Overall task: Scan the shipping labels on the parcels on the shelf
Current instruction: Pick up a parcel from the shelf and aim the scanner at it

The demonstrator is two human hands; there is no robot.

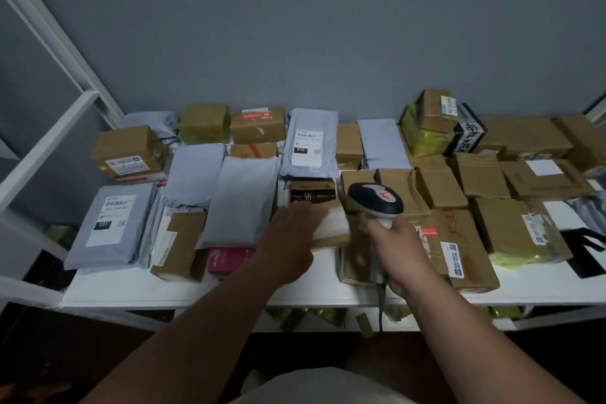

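Note:
Many parcels lie on a white shelf (203, 289): brown cardboard boxes and grey poly mailers. My right hand (398, 252) grips the handle of a grey and black barcode scanner (375, 202), whose head points down and to the left. My left hand (288, 239) holds a flat brown parcel (333, 228) with a white label on top, just left of the scanner head. A dark brown box (313, 193) sits right behind that parcel. Grey mailers with labels reading 231 (110, 223) and 010 (308, 143) lie on the left and at the middle back.
White shelf posts (49, 147) rise at the left, and a grey wall stands behind. A pink box (229, 257) lies near the front edge. Cardboard boxes (465, 239) crowd the right side. A black bag (582, 249) sits at the far right. More parcels show on the lower shelf.

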